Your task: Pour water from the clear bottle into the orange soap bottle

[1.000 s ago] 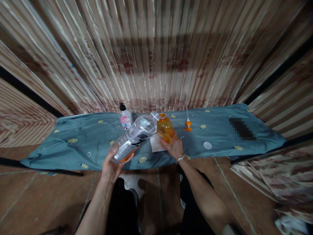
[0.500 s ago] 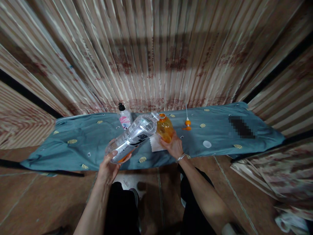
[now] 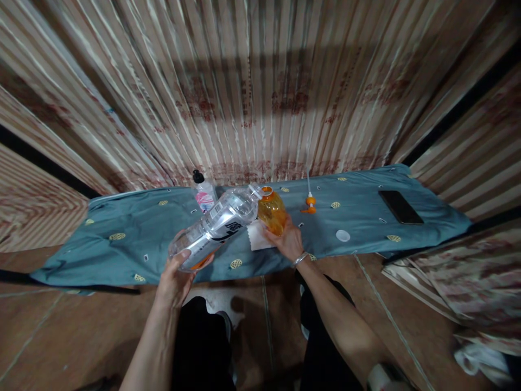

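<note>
"What is the left hand [image 3: 175, 279] doing?"

"Gripping the clear bottle [image 3: 215, 231] near its base. The bottle slants away from that hand, neck up and to the right, above a blue-green cloth [image 3: 122, 255]."

"And past it?"

"Beyond the left hand and a bit to its right is a pink-labelled bottle [image 3: 204, 198] with a black cap [image 3: 198, 176], partly behind the clear one."

"What lies between the hands?"

"A white sheet [image 3: 257, 237], just left of the right hand [image 3: 291, 239], partly hidden by that hand and the orange bottle [image 3: 272, 212]."

"So the right hand is occupied?"

"Yes, wrapped around the lower part of the orange bottle, whose open mouth is right beside the clear bottle's neck. Whether they touch, I can't tell."

"Anything right of that hand?"

"An orange pump [image 3: 310, 201] with a pale tube [image 3: 308, 180], beyond it and slightly right; nearer, a white disc [image 3: 343, 235]; then, well off to its right, a black phone [image 3: 401, 207]."
</note>
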Demonstrator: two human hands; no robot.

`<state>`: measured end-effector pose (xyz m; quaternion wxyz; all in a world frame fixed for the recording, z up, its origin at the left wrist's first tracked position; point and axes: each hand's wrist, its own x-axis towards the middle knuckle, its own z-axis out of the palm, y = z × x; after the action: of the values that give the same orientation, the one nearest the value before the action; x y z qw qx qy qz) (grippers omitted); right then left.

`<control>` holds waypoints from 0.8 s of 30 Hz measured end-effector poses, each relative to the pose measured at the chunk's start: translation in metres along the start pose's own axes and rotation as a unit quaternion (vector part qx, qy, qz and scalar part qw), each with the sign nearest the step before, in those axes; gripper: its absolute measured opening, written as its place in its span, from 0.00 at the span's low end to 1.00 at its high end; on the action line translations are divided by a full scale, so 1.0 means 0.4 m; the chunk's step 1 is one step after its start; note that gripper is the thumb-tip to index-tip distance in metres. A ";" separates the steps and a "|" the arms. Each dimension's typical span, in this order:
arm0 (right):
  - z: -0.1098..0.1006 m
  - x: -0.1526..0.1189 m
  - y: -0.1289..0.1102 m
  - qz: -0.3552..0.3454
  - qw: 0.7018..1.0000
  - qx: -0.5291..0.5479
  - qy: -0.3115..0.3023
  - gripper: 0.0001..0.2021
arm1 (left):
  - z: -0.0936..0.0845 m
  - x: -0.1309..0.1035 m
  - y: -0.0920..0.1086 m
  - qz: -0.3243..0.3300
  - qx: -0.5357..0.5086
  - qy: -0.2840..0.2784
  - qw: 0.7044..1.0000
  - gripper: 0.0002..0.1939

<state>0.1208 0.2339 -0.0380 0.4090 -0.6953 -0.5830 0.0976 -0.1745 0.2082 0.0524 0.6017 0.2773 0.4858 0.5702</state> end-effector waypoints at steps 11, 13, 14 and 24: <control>-0.009 0.002 -0.001 -0.004 1.000 -0.005 -0.006 0.31 | 0.036 -0.020 0.025 0.031 0.010 0.005 0.999 0.40; -0.011 0.002 -0.002 0.000 1.000 -0.008 -0.006 0.31 | 0.042 -0.023 0.027 0.037 0.017 0.004 0.999 0.38; -0.011 0.002 -0.003 0.003 1.000 -0.008 -0.008 0.31 | 0.045 -0.024 0.028 0.039 0.020 0.005 0.999 0.38; -0.011 0.003 -0.003 0.009 1.000 -0.006 -0.012 0.33 | 0.049 -0.021 0.034 0.064 0.036 0.003 0.997 0.33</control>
<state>0.1230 0.2328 -0.0339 0.3970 -0.7017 -0.5822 0.1056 -0.1615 0.2070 0.0739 0.5519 0.3280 0.4892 0.5903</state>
